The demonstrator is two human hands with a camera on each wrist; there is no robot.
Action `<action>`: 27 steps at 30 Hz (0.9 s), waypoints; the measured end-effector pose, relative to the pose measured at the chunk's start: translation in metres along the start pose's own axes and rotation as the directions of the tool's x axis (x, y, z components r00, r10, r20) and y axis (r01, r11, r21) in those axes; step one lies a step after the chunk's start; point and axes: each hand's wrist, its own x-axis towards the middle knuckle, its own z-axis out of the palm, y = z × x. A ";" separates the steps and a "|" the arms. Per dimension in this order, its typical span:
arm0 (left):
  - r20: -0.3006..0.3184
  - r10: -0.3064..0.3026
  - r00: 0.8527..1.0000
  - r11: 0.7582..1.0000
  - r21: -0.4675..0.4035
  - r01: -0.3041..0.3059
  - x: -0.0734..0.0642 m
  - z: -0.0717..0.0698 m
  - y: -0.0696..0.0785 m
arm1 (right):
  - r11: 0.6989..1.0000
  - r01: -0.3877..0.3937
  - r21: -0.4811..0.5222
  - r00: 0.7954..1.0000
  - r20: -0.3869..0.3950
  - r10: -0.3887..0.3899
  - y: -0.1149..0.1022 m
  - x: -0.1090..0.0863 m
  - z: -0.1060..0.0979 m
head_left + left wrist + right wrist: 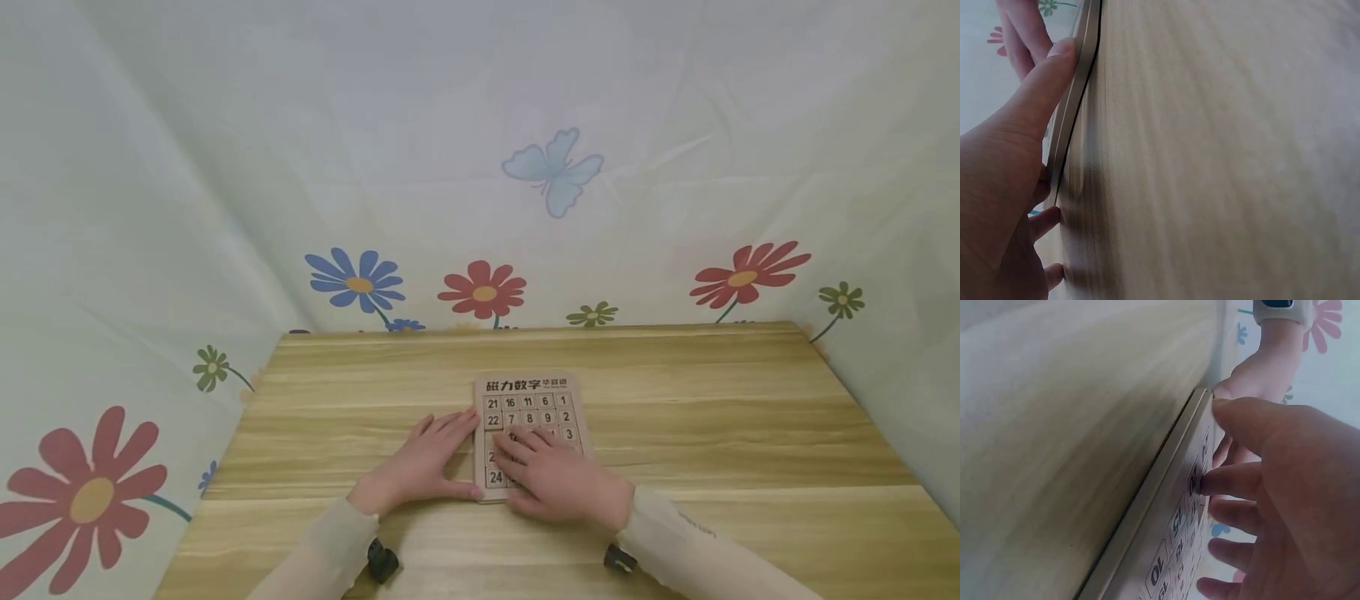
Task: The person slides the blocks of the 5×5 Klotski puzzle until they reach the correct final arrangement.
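Observation:
A flat sliding number puzzle (525,386) lies on the table, with dark Chinese characters along its far end and numbered square tiles (528,418) below. My left hand (423,462) braces its left side. The index fingertip is at the upper left edge, and the thumb (1054,78) presses the side near the close corner. My right hand (558,475) lies over the lower tiles, hiding several of them. Its fingers reach left, their tips at the left columns; a bare slot shows beside them in the third row. In the right wrist view, one fingertip touches a tile close to the thumb.
The wood-grain table (675,392) extends around the puzzle on all sides. Behind and beside it hangs a pale cloth (420,150) printed with flowers and a butterfly. Small black devices (382,561) sit at both wrists, below the light sleeves (705,542).

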 end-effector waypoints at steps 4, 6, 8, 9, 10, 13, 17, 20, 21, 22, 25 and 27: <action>-0.001 0.004 1.000 1.000 -0.007 -0.004 -0.001 -0.001 0.001 | 1.000 0.005 0.023 1.000 -0.020 -0.005 0.002 0.003 0.000; -0.001 0.006 1.000 1.000 -0.007 -0.006 -0.001 -0.001 0.001 | 0.999 0.008 0.046 0.999 -0.044 -0.006 0.006 0.007 0.001; 0.001 0.005 1.000 1.000 -0.004 -0.005 0.000 0.000 0.001 | 0.998 0.015 0.066 0.997 -0.070 -0.010 0.011 0.013 0.002; 0.001 0.004 1.000 1.000 -0.002 -0.004 0.000 0.000 0.000 | 0.997 0.014 0.077 0.997 -0.076 -0.009 0.013 0.015 0.003; 0.002 0.003 1.000 1.000 -0.002 -0.003 0.000 0.001 0.000 | 0.996 0.012 0.085 0.997 -0.078 -0.005 0.014 0.017 0.003; 0.005 0.000 1.000 1.000 0.002 0.000 0.000 0.002 0.000 | 0.996 0.003 0.090 0.997 -0.072 0.003 0.017 0.021 0.004; 0.006 0.001 1.000 1.000 0.000 -0.001 0.000 0.002 -0.001 | 0.999 -0.002 0.051 1.000 -0.029 0.003 0.014 0.019 0.004; 0.003 0.003 1.000 1.000 -0.010 -0.003 -0.001 0.000 0.000 | 0.999 0.005 0.048 1.000 0.006 -0.005 0.008 0.014 0.004; 0.002 0.003 1.000 1.000 -0.011 -0.003 -0.001 0.000 0.000 | 0.999 0.006 0.054 1.000 0.017 -0.007 0.007 0.012 0.003; 0.003 0.003 1.000 1.000 -0.011 -0.003 -0.001 0.000 0.000 | 0.998 0.008 0.064 1.000 0.024 -0.009 0.005 0.011 0.002; 0.004 0.002 1.000 1.000 -0.003 -0.002 -0.001 0.000 -0.001 | 0.995 0.018 0.094 1.000 0.007 -0.019 0.004 0.009 -0.002; 0.004 0.002 1.000 1.000 0.007 -0.002 0.000 0.001 -0.001 | 0.994 0.022 0.106 1.000 -0.019 -0.021 0.006 0.011 -0.004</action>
